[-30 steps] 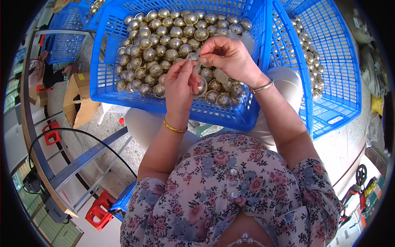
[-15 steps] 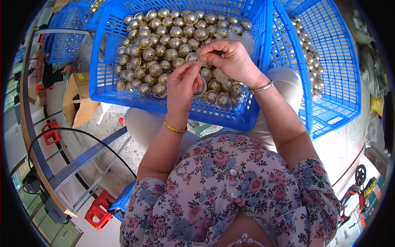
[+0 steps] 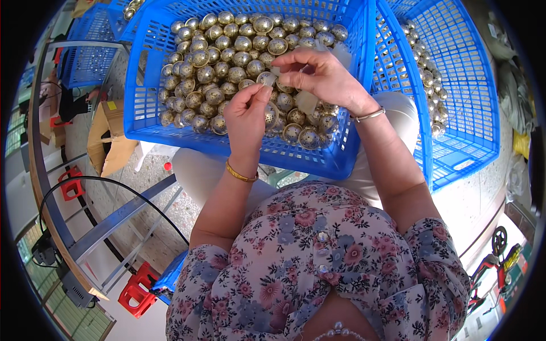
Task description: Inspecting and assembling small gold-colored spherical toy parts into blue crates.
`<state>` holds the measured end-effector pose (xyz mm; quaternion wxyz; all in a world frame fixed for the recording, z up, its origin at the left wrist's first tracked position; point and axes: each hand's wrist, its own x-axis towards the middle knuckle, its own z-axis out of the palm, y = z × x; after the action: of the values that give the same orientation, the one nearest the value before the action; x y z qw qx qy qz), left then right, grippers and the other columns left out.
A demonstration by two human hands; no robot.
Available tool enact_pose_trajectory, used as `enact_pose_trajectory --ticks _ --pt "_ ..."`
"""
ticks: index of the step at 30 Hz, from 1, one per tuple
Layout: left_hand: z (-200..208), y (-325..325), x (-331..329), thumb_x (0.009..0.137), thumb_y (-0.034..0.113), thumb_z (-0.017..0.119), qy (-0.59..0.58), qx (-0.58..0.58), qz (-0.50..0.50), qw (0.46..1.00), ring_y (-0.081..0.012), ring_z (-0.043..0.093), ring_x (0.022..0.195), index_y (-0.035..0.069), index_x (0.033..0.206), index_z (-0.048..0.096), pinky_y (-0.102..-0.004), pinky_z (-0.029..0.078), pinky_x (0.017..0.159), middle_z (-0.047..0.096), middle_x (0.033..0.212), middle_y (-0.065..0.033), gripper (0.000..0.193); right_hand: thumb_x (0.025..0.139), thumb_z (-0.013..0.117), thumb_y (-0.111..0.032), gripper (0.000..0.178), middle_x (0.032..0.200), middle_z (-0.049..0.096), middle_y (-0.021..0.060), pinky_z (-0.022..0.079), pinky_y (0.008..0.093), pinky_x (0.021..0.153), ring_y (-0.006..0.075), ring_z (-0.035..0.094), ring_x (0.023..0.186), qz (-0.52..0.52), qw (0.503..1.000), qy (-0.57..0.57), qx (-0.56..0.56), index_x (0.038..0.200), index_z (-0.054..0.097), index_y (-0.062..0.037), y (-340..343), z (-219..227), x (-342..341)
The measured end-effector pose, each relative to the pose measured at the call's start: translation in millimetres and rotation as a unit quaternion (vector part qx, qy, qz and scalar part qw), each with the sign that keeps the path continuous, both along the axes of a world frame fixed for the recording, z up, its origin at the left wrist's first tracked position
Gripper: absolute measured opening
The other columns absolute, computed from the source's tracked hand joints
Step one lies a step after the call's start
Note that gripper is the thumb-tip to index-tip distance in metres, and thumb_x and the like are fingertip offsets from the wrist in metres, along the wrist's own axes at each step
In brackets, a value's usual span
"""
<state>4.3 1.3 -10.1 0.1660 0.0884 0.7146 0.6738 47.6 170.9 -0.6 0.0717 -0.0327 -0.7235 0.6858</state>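
Above the metal balls in the blue basket [image 3: 136,108], my left hand [image 3: 245,122] pinches a small, whitish translucent piece [image 3: 266,79] between thumb and forefinger. To its right hovers my right hand [image 3: 327,79], thumb and forefinger parted. A pale translucent bit shows at its fingertips, but I cannot tell whether it is touched. The balls [image 3: 236,75] are gold and silver, dotted with small dark marks or holes. Under my right palm a pale translucent piece [image 3: 307,102] is partly hidden; whether it hangs from the hand or lies on the balls is unclear.
More translucent pieces [image 3: 341,54] lie at the basket's right side. A second blue basket [image 3: 460,142] with similar balls stands to the right. A torn cardboard box [image 3: 108,139], a metal-framed table [image 3: 57,221] and red stools [image 3: 136,290] are at left.
The two hands' fingertips met before; now they are slightly apart. My right thumb and forefinger have parted, and the whitish piece shows more plainly in my left fingertips.
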Motion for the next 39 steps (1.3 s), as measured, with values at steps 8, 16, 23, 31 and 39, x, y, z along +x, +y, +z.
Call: enact_pose_trajectory --ticks 8,16,23,31,39 --pt "3 -1 3 0.08 0.006 0.062 0.053 -0.024 -0.045 0.997 -0.0016 0.039 0.056 -0.002 0.086 0.063 -0.0166 0.031 0.049 0.052 0.064 0.0049 0.01 0.08 0.064 -0.009 0.021 0.085 0.061 0.0027 0.046 0.0216 0.071 0.0078 0.056 0.079 0.052 0.997 -0.04 -0.038 0.099 0.062 -0.0006 1 -5 -1" --pt "5 -1 2 0.082 0.007 0.06 0.114 -0.032 -0.064 0.991 -0.0018 0.038 0.056 -0.002 0.091 0.062 -0.0167 0.031 0.048 0.052 0.065 0.0047 0.013 0.08 0.062 -0.005 0.013 0.082 0.061 0.0017 0.046 0.021 0.069 0.007 0.055 0.077 0.073 0.996 -0.01 -0.056 0.091 0.063 0.0004 -3 -13 -4" --pt "4 0 2 0.082 0.007 0.061 0.124 -0.02 -0.065 0.99 -0.0016 0.037 0.054 -0.001 0.086 0.061 -0.0169 0.029 0.047 0.049 0.062 0.0052 0.009 0.078 0.064 -0.004 0.011 0.081 0.06 0.0012 0.046 0.0208 0.067 0.0064 0.055 0.076 0.06 0.998 -0.001 -0.023 0.088 0.063 -0.0001 -5 -7 -2" --pt "3 1 1 0.08 0.009 0.063 0.099 -0.03 -0.062 0.993 -0.0013 0.035 0.052 -0.001 0.079 0.06 -0.0171 0.027 0.045 0.046 0.058 0.0063 0.01 0.079 0.063 -0.006 0.009 0.078 0.059 0.001 0.045 0.0207 0.066 0.0056 0.053 0.073 0.034 0.999 -0.007 -0.024 0.085 0.062 0.0008 -6 -10 -2" --pt "8 5 4 0.08 0.009 0.064 0.083 -0.017 -0.04 0.996 -0.0013 0.036 0.053 -0.001 0.084 0.062 -0.0169 0.028 0.046 0.048 0.06 0.0059 0.01 0.086 0.056 -0.013 0.016 0.074 0.055 0.0026 0.043 0.0228 0.065 0.0092 0.049 0.069 0.017 0.998 0.016 0.064 0.085 0.059 0.0024 -9 -5 -2"
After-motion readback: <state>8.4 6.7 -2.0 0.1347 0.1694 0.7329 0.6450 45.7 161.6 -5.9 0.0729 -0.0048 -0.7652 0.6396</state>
